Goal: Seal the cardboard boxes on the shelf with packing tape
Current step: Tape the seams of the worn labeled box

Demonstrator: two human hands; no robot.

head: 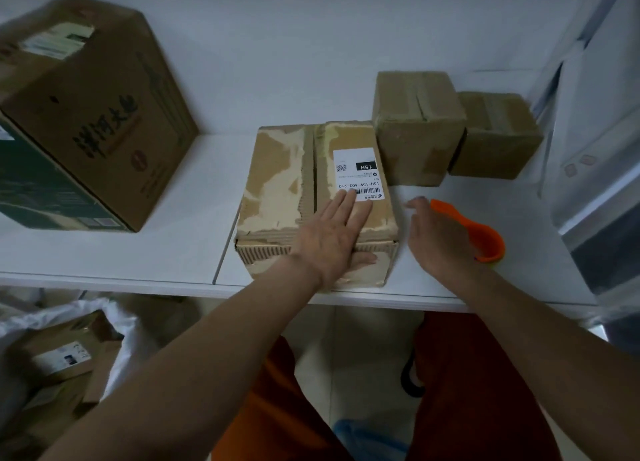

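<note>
Cartons sit along a white shelf point(194, 197); I log them from left to right. Far left, a large printed carton point(86, 114) lies tipped on its side, brown corrugated board with dark lettering and a green face, blurred at its edges. Centre, the box in hand point(311, 190): a mid-sized cardboard box near the shelf's front edge, top skin torn away in pale patches, bare fluting showing along the flap edges, a white shipping label point(358, 173) on its right flap. The centre seam between the flaps looks untaped. My left hand point(332, 239) lies flat on that right flap, fingers straight and spread, thumb hooked down over the front face, pressing and pinching nothing. Right of the box, my right hand point(440, 239) hovers loosely spread and empty, just beside an orange plastic tape dispenser point(485, 235), curved and smooth, lying on the shelf; I cannot tell whether the fingers touch it. Behind, two small cardboard cubes point(419, 128) and point(498, 135) stand touching, with duller strips across their tops that I judge to be tape. Judged step: steadying the box before taping. Next move calls for gripping the dispenser, keeping the flaps pressed flush, and starting the strip over the near edge, since torn board may give poor adhesion.
</note>
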